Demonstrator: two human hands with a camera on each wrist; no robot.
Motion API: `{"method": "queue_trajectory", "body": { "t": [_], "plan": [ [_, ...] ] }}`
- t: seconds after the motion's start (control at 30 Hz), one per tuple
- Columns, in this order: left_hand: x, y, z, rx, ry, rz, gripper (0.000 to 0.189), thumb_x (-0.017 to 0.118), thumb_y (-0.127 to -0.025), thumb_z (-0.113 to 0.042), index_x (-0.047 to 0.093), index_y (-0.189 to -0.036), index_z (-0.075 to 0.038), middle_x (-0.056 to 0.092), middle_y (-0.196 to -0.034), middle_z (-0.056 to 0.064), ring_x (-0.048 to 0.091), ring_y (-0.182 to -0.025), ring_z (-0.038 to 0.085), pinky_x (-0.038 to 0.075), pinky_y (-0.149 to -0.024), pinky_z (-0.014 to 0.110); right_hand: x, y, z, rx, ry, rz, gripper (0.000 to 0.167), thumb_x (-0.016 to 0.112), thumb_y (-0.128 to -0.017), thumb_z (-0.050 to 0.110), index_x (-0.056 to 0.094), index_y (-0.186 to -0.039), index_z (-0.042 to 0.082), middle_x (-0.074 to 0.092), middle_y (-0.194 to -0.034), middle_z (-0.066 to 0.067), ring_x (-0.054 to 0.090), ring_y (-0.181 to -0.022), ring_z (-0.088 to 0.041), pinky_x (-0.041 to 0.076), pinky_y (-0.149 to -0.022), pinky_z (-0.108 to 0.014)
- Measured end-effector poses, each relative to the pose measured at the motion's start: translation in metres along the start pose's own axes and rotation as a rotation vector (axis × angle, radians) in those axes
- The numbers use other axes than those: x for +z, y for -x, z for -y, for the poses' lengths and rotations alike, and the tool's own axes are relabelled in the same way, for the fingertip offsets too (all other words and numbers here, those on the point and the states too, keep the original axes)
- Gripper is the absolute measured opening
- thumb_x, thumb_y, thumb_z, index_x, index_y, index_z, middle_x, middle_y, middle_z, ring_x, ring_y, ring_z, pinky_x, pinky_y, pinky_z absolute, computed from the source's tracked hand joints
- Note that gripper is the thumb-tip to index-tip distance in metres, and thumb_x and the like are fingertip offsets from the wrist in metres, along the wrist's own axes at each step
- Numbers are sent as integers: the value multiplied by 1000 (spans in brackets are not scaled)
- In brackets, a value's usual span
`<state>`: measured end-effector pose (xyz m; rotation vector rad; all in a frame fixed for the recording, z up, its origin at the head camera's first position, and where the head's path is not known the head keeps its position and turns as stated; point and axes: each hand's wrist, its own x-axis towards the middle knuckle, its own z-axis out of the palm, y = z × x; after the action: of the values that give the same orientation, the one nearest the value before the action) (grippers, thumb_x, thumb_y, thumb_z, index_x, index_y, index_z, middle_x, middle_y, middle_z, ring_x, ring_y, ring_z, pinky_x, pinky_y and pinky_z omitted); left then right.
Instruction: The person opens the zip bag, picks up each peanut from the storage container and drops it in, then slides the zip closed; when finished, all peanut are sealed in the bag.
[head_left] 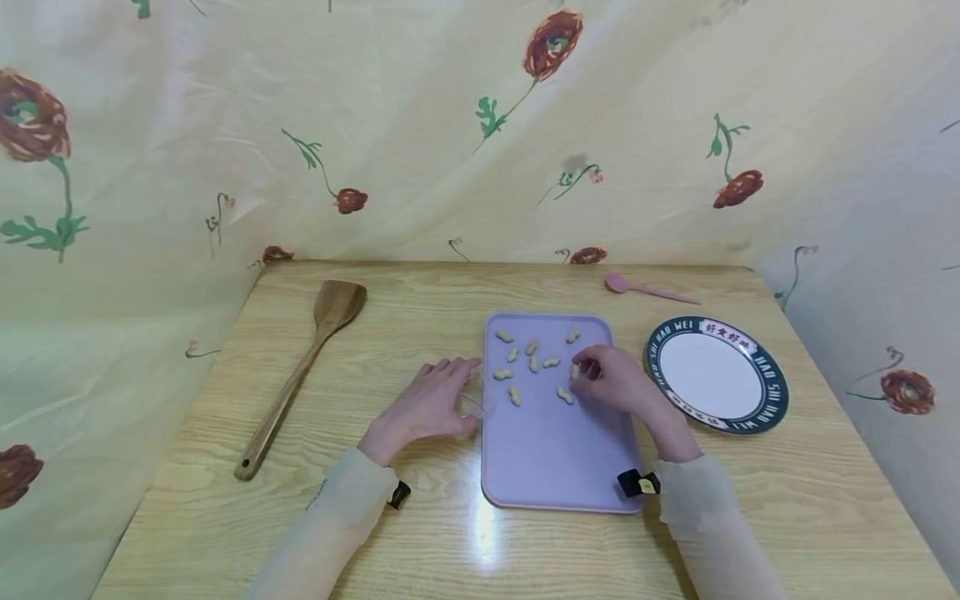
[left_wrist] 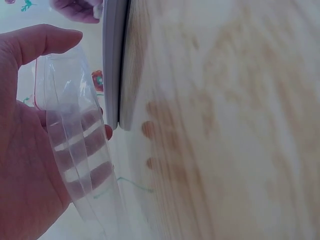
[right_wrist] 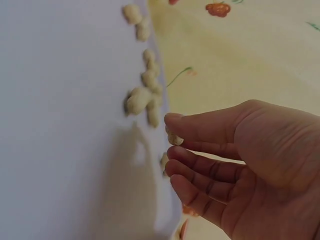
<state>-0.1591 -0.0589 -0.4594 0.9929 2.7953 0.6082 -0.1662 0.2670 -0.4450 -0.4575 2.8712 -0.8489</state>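
Note:
My left hand (head_left: 427, 404) is beside the left edge of a lilac tray (head_left: 558, 458). It holds a clear plastic bag (left_wrist: 75, 135) with a thin red line, the thumb on one side and the fingers showing through the film. Over the tray's right side, my right hand (head_left: 617, 382) pinches a peanut (right_wrist: 175, 138) between thumb and fingertips. Several more unshelled peanuts (head_left: 514, 397) lie scattered over the tray's far half. Close by the right hand is one peanut (head_left: 565, 394) lying on the tray.
A round plate (head_left: 708, 375) with a dark green lettered rim stands right of the tray. Behind it lies a pink spoon (head_left: 652, 290). A wooden spatula (head_left: 300, 367) rests at the left of the wood-grain table (head_left: 420, 542). Flowered cloth (head_left: 420, 108) hangs behind.

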Motion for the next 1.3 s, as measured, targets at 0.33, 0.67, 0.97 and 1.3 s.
{"method": "queue_trajectory", "body": {
  "t": [0.33,0.67,0.97,1.3],
  "plan": [
    [0,-3,-2,-3,-1,8,88,74,-81,-43,36,-153,-8,53,-142,10,49,-129,31,36,-106,53,2,-9,45,-142,-68,-78,27,79,-84,7,72,-109,-2,66,-90,-4,60,-79,-17,52,-68,-32],
    [1,-8,-5,-47,-2,53,95,73,-83,-50,29,-156,-8,45,-150,16,40,-139,37,30,-112,56,22,-15,86,-266,-129,-23,28,80,-83,4,71,-109,-3,66,-92,-7,61,-80,-20,55,-70,-39],
    [2,-11,-10,-22,-46,38,95,73,-82,-50,31,-155,-7,51,-144,10,48,-130,29,37,-107,52,37,-17,93,-289,-94,19,26,78,-84,5,72,-109,0,65,-89,-2,61,-80,-18,54,-71,-34],
    [3,-12,-12,1,-55,26,93,72,-83,-50,32,-155,-7,52,-143,9,49,-128,28,38,-106,53,40,-15,95,-271,-76,32,28,80,-83,6,72,-110,1,65,-89,-2,60,-78,-15,51,-68,-27]
  ]
}}
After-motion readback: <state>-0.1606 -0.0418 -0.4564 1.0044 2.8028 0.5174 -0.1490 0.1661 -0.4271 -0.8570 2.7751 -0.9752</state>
